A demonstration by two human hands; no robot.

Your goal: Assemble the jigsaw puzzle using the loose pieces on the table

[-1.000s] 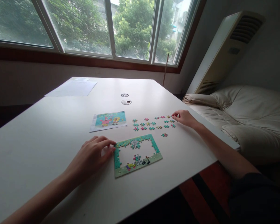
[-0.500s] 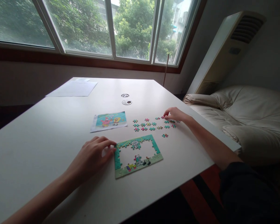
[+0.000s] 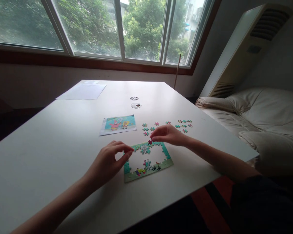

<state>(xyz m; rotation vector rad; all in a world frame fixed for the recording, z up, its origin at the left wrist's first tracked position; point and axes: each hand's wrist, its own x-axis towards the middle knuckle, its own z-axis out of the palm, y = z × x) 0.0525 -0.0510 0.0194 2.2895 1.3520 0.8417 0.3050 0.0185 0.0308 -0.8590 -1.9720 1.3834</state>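
Observation:
My right hand [image 3: 169,135] pinches a dark pink jigsaw piece [image 3: 150,142] just over the top edge of a partly assembled jigsaw puzzle [image 3: 136,177]. The puzzle has a complete-looking green and teal border, with a cartoon head at the top, legs along the bottom and a bare middle. Over its upper left corner is my left hand [image 3: 112,159], thumb and forefinger tips brought together; whether anything is between them I cannot make out. Several loose jigsaw pieces [image 3: 184,125] lie behind and to the right, some hidden by my right hand.
A printed cartoon picture [image 3: 119,125] lies behind the puzzle. Two round black-and-white discs [image 3: 136,105] and a sheet of paper [image 3: 81,92] are farther back on the white table [image 3: 51,139]. A cream leather sofa [image 3: 266,113] stands to the right.
My right hand has come left from the loose pieces to the puzzle, carrying a pink piece. My left hand has shifted right, from the puzzle's left edge to over its upper left corner.

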